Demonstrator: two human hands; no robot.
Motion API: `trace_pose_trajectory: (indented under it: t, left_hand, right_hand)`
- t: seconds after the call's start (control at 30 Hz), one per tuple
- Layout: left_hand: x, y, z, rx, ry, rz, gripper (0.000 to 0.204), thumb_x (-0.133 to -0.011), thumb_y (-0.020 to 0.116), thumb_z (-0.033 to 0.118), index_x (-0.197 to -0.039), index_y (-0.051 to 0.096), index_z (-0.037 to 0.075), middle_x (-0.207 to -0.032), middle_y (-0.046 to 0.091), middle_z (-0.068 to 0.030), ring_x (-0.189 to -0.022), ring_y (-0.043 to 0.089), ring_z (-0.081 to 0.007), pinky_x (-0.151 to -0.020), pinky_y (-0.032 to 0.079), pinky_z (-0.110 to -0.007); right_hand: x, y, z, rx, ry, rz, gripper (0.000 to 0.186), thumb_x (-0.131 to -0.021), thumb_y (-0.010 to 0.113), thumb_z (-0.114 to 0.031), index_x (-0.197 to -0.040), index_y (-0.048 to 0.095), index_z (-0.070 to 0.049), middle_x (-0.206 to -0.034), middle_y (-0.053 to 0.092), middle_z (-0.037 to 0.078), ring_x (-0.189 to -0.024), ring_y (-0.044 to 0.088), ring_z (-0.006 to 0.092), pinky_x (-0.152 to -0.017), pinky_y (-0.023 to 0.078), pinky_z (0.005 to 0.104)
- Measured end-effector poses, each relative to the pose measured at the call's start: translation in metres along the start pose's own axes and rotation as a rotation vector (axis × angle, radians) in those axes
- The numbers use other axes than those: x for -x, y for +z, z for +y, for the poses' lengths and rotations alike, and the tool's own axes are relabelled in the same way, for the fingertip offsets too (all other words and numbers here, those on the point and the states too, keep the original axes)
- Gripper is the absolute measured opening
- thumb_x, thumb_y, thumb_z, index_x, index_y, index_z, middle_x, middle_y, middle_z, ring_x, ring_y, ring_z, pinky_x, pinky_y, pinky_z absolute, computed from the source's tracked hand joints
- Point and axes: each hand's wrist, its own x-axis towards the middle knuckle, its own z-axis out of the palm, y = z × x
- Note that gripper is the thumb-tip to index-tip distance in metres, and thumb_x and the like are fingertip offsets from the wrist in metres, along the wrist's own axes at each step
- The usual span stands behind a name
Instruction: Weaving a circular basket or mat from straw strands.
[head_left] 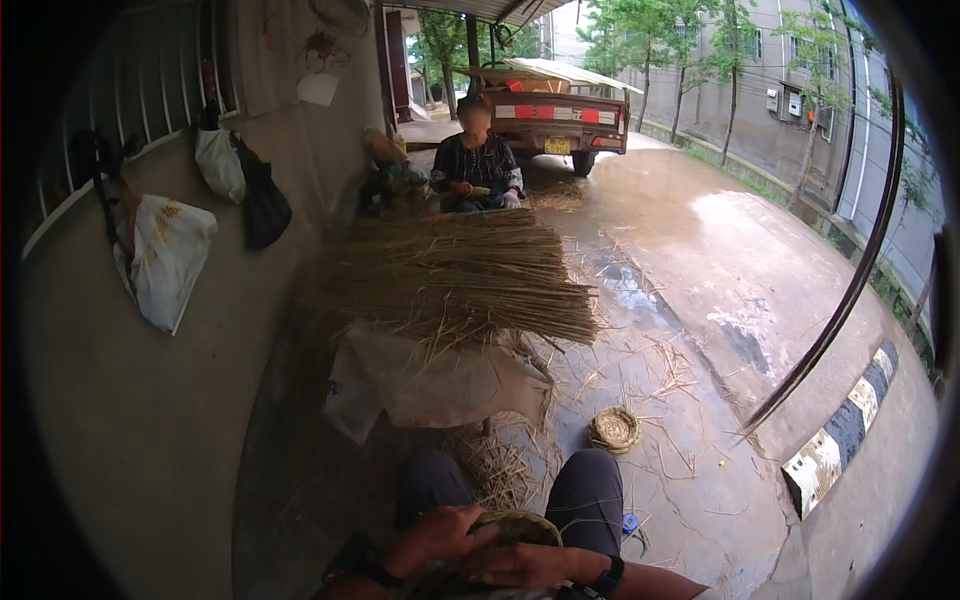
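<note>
At the bottom, between my knees in dark trousers, sits a woven straw basket (521, 525), partly hidden by my hands. My left hand (448, 532) grips its left side with bent fingers. Across its front lies my right hand (515, 562), its fingers curled onto the weave. Loose straw (497, 471) is scattered on the ground just beyond my knees. A small round straw basket (614, 428) rests to the right, and a small blue object (630, 523) lies by my right knee.
A big straw bundle (450, 280) lies over cloth (440, 380). Behind it sits a person (470, 165), before a parked cargo trike (550, 125). Bags (165, 260) hang on the left wall. A striped concrete bar (835, 435) and a curved dark pole (850, 260) are on the right.
</note>
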Motion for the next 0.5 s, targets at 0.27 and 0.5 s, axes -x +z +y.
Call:
trace_pose_trajectory:
  t: [0.27,0.5]
  left_hand:
    - [0.006,0.010,-0.028,-0.078,-0.108,0.283,0.029,-0.098,0.069,0.033,-0.096,0.065,0.004,-0.076,0.068,-0.0249,-0.074,0.068,-0.0485,-0.064,0.054,-0.057]
    - [0.006,-0.060,-0.055,-0.271,-0.283,0.588,0.023,-0.099,0.066,0.026,-0.100,0.061,0.003,-0.077,0.066,-0.0257,-0.076,0.066,-0.0508,-0.062,0.052,-0.056]
  right_hand:
    - [0.044,-0.029,-0.021,0.735,0.071,0.337,0.029,-0.103,0.062,-0.014,-0.129,0.069,-0.001,-0.129,0.071,0.016,-0.118,0.069,0.0320,-0.100,0.056,0.0411]
    - [0.093,-0.034,-0.039,0.238,0.533,0.988,0.033,-0.108,0.059,-0.022,-0.131,0.068,0.000,-0.104,0.077,0.011,-0.087,0.073,0.0154,-0.076,0.057,0.0299]
